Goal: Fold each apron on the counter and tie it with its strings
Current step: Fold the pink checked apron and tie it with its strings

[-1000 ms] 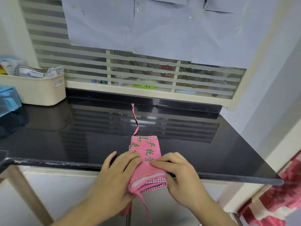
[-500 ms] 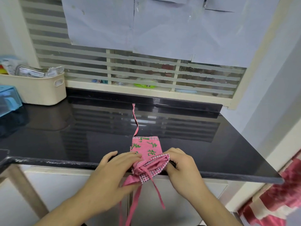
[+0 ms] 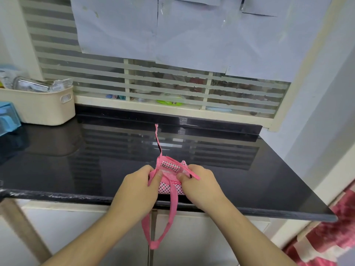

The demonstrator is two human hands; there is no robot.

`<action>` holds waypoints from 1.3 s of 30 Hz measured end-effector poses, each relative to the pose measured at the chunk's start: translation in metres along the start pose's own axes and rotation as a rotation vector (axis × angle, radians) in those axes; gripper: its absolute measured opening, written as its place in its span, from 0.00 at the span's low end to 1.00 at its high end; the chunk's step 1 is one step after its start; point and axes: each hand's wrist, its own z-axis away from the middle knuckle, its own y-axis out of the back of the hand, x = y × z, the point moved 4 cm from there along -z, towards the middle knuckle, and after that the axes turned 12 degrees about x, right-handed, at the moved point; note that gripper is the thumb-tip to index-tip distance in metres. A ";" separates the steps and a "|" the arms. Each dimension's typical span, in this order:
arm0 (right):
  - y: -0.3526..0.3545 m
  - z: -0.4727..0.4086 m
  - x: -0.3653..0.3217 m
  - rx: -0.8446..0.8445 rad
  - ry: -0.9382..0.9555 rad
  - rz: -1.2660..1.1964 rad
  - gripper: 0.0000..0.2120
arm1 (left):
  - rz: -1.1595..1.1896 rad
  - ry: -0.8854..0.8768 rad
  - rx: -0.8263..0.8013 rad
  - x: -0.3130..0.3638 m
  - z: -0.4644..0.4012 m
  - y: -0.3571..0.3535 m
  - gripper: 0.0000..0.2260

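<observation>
A small folded pink apron [image 3: 170, 178] with checked trim lies near the front edge of the black counter [image 3: 96, 160]. My left hand [image 3: 138, 189] grips its left side, thumb pressed on top. My right hand [image 3: 199, 187] pinches its right side. One pink string [image 3: 158, 140] runs away across the counter toward the window. A short strap end [image 3: 193, 174] crosses over my right fingers. A looped pink strap [image 3: 163, 225] hangs down from the bundle over the counter edge.
A cream basket [image 3: 44, 108] with packets stands at the back left, beside a blue box [image 3: 7, 118]. A barred window with papers taped above it backs the counter. White cabinet doors lie below, and red-and-white cloth [image 3: 326, 237] hangs at the lower right.
The flat folded apron was folded over once more away from me into a tighter bundle. Both hands moved up onto the counter with it, and the strap loop now hangs over the edge.
</observation>
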 end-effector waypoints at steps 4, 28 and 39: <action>0.000 -0.007 -0.005 0.046 0.028 0.153 0.10 | -0.081 0.042 -0.032 0.001 -0.005 -0.003 0.15; 0.004 -0.011 0.012 0.164 -0.039 -0.027 0.14 | -0.491 -0.044 -0.138 0.023 -0.028 -0.015 0.16; 0.027 -0.008 0.019 0.040 -0.005 -0.915 0.10 | 0.430 0.053 -0.454 0.042 -0.035 -0.030 0.07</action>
